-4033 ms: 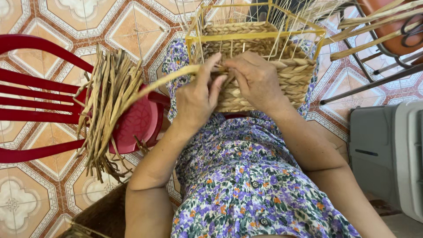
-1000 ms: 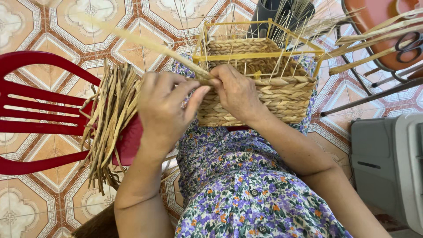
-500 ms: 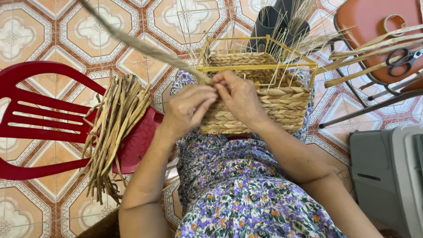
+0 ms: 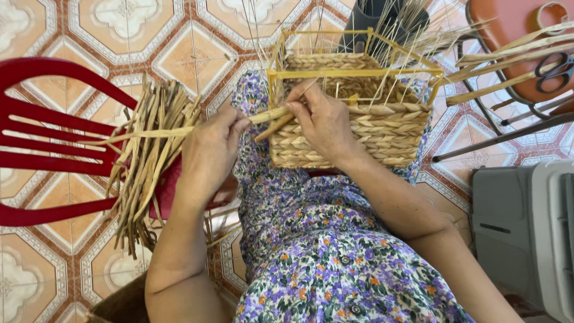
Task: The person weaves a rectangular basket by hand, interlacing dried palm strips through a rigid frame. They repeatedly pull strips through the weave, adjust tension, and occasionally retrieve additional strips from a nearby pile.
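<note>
Since half a second ago the long dried strand (image 4: 179, 133) has swung down from pointing up and to the left to lying nearly level across the lap, and the left hand (image 4: 210, 152) has slid outward along it, away from the basket. That hand is now closed around the strand, fingers curled over it, just beside the bundle of loose dried strands (image 4: 146, 161) that rests on the red plastic chair (image 4: 48, 128). The right hand (image 4: 323, 122) pinches the strand's near end between thumb and fingertips, pressed against the front wall of the woven basket (image 4: 359, 134), which sits on the lap of the floral dress (image 4: 323, 251) with its yellow wire frame (image 4: 353, 73) standing above the finished rows. Thin upright stakes rise from the rim. Scissors (image 4: 556, 66) lie on an orange chair (image 4: 514, 36) to the right, well apart. By my reading, the step in hand is working a fresh strand into the top row of weaving; the next move would call for keeping the strand taut with the left hand while the right tucks it behind a stake.
</note>
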